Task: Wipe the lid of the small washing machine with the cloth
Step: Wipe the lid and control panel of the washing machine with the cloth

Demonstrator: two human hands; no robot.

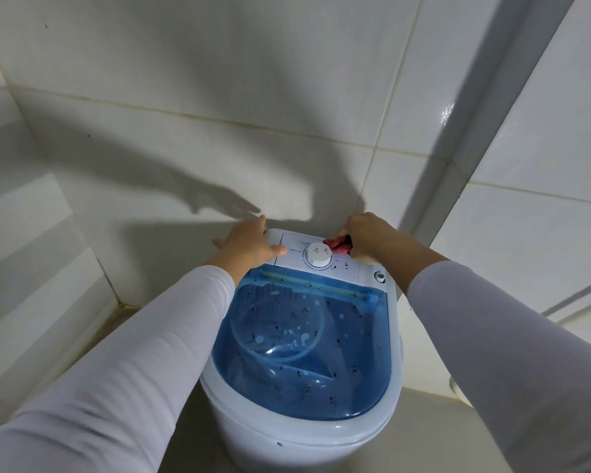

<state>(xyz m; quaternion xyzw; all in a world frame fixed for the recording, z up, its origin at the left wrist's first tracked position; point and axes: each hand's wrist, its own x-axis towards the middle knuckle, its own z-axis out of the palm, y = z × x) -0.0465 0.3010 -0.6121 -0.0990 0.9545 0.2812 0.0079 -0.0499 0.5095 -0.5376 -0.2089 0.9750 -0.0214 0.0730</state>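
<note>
A small white washing machine stands on the floor in a tiled corner. Its translucent blue lid is closed and dotted with dark specks and pale spots. Behind the lid is a white control panel with a round dial. My left hand lies flat, fingers spread, on the panel's far left corner. My right hand grips a bunched red cloth pressed on the panel just right of the dial. Both arms wear white sleeves.
Glossy white tiled walls close in behind and to the left of the machine. A white door or frame edge runs diagonally at the right. A small round port sits on the machine's right rear rim.
</note>
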